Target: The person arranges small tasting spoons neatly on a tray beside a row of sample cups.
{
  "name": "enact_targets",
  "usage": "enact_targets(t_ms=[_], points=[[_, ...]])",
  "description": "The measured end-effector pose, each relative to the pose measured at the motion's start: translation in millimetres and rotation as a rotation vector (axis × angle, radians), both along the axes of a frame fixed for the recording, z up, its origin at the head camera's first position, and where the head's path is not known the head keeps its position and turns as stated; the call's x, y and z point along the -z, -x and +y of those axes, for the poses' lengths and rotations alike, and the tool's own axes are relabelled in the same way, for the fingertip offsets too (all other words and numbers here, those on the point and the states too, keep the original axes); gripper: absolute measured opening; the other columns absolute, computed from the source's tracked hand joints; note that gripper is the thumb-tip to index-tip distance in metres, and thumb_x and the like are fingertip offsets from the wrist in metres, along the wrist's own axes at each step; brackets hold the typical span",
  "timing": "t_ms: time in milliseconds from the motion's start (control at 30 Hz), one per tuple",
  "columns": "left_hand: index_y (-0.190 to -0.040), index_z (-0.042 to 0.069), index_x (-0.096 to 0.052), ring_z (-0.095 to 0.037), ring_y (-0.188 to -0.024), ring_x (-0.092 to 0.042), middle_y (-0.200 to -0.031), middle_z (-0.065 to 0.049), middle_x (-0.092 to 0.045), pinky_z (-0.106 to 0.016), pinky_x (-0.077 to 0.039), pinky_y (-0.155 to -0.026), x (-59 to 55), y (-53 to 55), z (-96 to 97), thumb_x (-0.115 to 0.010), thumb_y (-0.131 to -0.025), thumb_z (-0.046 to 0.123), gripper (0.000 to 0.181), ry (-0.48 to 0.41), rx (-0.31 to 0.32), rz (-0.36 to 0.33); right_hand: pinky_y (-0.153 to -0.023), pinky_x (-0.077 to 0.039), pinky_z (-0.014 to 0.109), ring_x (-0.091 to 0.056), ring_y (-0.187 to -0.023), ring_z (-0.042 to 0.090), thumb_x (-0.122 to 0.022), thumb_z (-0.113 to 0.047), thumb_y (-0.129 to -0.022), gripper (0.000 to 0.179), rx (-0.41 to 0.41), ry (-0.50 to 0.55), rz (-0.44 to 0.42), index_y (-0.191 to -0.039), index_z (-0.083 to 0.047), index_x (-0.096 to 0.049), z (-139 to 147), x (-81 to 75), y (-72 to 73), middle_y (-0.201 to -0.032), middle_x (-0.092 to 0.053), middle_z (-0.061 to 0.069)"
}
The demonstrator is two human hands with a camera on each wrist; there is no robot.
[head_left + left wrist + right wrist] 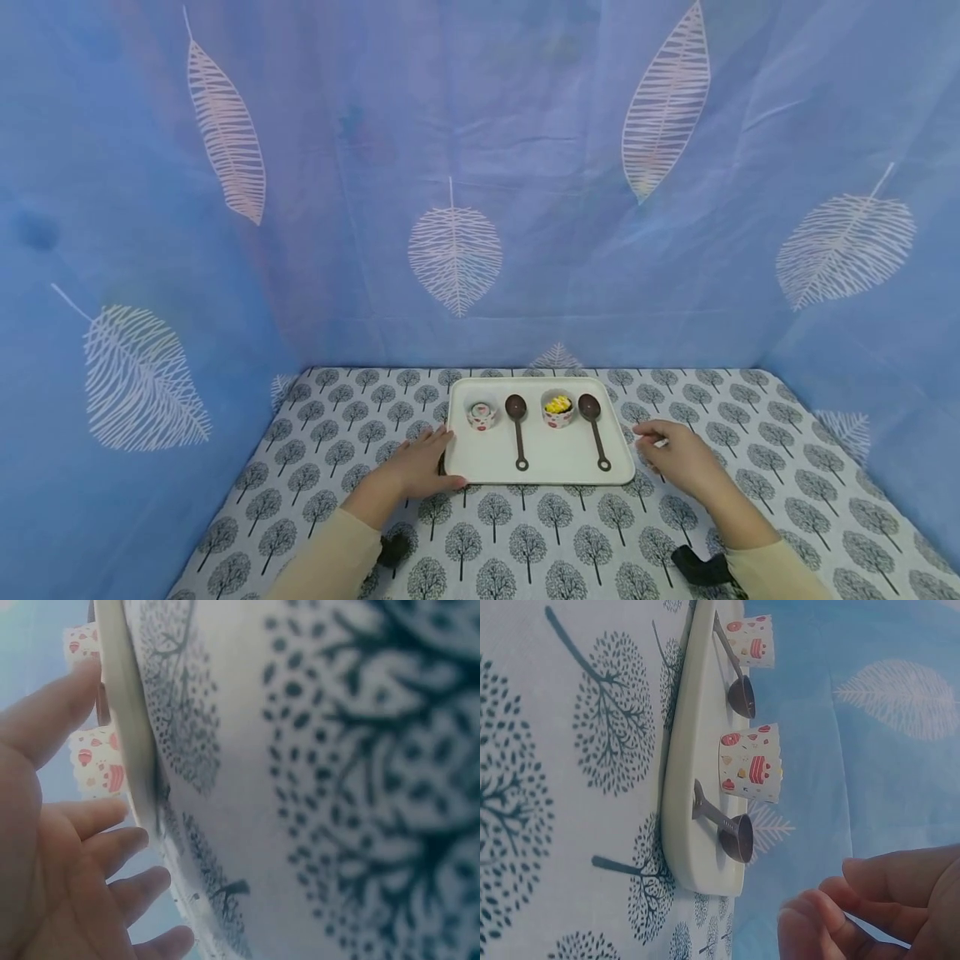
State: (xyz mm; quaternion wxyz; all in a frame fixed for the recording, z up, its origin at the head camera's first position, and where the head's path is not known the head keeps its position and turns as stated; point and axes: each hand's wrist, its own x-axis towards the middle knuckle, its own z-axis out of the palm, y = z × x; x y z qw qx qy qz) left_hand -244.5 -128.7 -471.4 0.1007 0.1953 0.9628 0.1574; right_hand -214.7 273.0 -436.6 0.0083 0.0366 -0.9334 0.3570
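Note:
A white rectangular tray lies on the patterned cloth. On it stand two paper baking cups with red prints: the left cup has something pale and round inside, the right cup has yellow pieces over something dark. To the right of each cup lies a brown spoon, one left spoon and one right spoon. My left hand is spread at the tray's left edge, thumb near the front corner. Beyond the right edge, apart from the tray, hovers my right hand, fingers loosely bent, nothing visibly held.
A cloth printed with dark trees covers the table. Blue curtains with white leaf prints hang behind and at both sides. Dark straps show by the wrists.

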Motion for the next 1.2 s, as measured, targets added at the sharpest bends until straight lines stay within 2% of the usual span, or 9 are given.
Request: enact_targets(t_ms=[267, 500, 633, 767, 967, 1100, 1200], points=[[-0.145, 0.009, -0.029, -0.035, -0.137, -0.02, -0.151, -0.012, -0.023, -0.06, -0.016, -0.106, -5.2, -8.4, -5.8, -0.061, -0.082, 0.053, 0.084, -0.016, 0.029, 0.042, -0.045, -0.041, 0.032, -0.057, -0.062, 0.02, -0.056, -0.022, -0.092, 0.036, -0.013, -0.052, -0.004, -0.122, -0.002, -0.056, 6.7, -2.9, -4.3, -0.106, -0.06, 0.016], [-0.143, 0.01, -0.034, -0.031, -0.136, -0.025, -0.149, -0.01, -0.028, -0.056, -0.02, -0.107, -2.7, -18.3, -18.0, -0.059, -0.083, 0.053, 0.078, -0.001, 0.051, 0.171, -0.05, -0.044, 0.031, -0.06, -0.072, 0.018, -0.058, -0.028, -0.091, 0.039, -0.036, -0.087, 0.004, -0.121, -0.004, -0.058, 14.8, -6.4, -8.6, -0.104, -0.062, 0.011], [-0.143, 0.012, -0.036, -0.03, -0.135, -0.027, -0.148, -0.008, -0.03, -0.053, -0.02, -0.108, -9.2, -26.9, -22.9, -0.058, -0.084, 0.053, 0.075, 0.009, 0.054, 0.219, -0.056, -0.047, 0.029, -0.061, -0.081, 0.019, -0.059, -0.025, -0.09, 0.035, -0.045, -0.121, 0.033, -0.118, -0.004, -0.06, 19.1, -8.6, -9.6, -0.102, -0.063, 0.009], [-0.142, 0.012, -0.037, -0.028, -0.135, -0.028, -0.148, -0.007, -0.031, -0.053, -0.02, -0.108, -19.3, -35.3, -27.0, -0.057, -0.085, 0.052, 0.072, 0.011, 0.061, 0.256, -0.058, -0.048, 0.029, -0.062, -0.082, 0.02, -0.061, -0.03, -0.089, 0.04, -0.043, -0.14, 0.044, -0.119, -0.004, -0.059, 22.6, -10.7, -11.6, -0.102, -0.063, 0.009], [-0.143, 0.012, -0.035, -0.027, -0.135, -0.028, -0.148, -0.007, -0.031, -0.052, -0.021, -0.108, -22.7, -38.7, -34.2, -0.053, -0.087, 0.054, 0.072, 0.037, 0.069, 0.283, -0.054, -0.046, 0.028, -0.059, -0.078, 0.014, -0.06, -0.03, -0.09, 0.04, -0.058, -0.145, 0.045, -0.121, -0.004, -0.059, 30.3, -11.8, -11.9, -0.102, -0.062, 0.008], [-0.143, 0.013, -0.034, -0.027, -0.135, -0.029, -0.147, -0.006, -0.032, -0.052, -0.021, -0.108, -26.4, -40.9, -38.7, -0.05, -0.087, 0.056, 0.073, 0.059, 0.073, 0.313, -0.053, -0.045, 0.028, -0.059, -0.077, 0.013, -0.06, -0.031, -0.09, 0.039, -0.061, -0.196, 0.094, -0.119, -0.005, -0.06, 32.6, -13.5, -9.8, -0.101, -0.062, 0.006], [-0.143, 0.014, -0.034, -0.028, -0.134, -0.029, -0.147, -0.006, -0.033, -0.051, -0.021, -0.108, -31.3, -41.8, -41.0, -0.048, -0.087, 0.059, 0.074, 0.073, 0.07, 0.351, -0.054, -0.045, 0.028, -0.059, -0.078, 0.016, -0.062, -0.026, -0.088, 0.037, -0.061, -0.249, 0.169, -0.117, -0.004, -0.061, 32.7, -17.5, -9.0, -0.101, -0.062, 0.008]])
